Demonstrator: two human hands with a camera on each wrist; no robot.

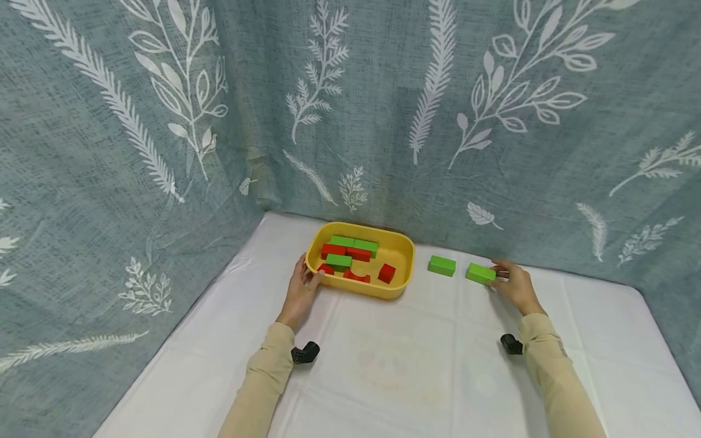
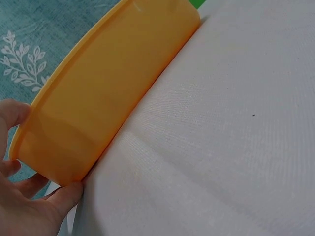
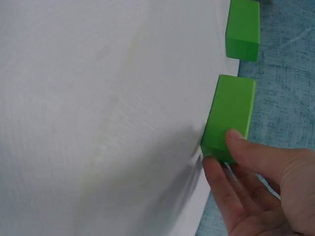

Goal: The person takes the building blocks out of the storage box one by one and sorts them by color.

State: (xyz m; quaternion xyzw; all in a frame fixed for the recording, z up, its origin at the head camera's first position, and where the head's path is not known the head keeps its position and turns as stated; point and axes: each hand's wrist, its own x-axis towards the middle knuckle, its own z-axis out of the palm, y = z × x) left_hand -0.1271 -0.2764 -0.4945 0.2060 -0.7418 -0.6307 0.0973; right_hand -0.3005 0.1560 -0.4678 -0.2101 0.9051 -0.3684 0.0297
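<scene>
The left hand grips the left end of a yellow bin, thumb at the rim and fingers against the outer wall in the left wrist view. Inside the bin lie several green and red blocks, among them a green block and a red block. At the right, the right hand pinches the near end of a green block between thumb and fingers. Another green block lies on the table between that one and the bin, apart from both.
A white cloth covers the table. Blue-green curtains with white leaf prints hang behind and at the left. A black device sits by the left wrist, and another black device by the right.
</scene>
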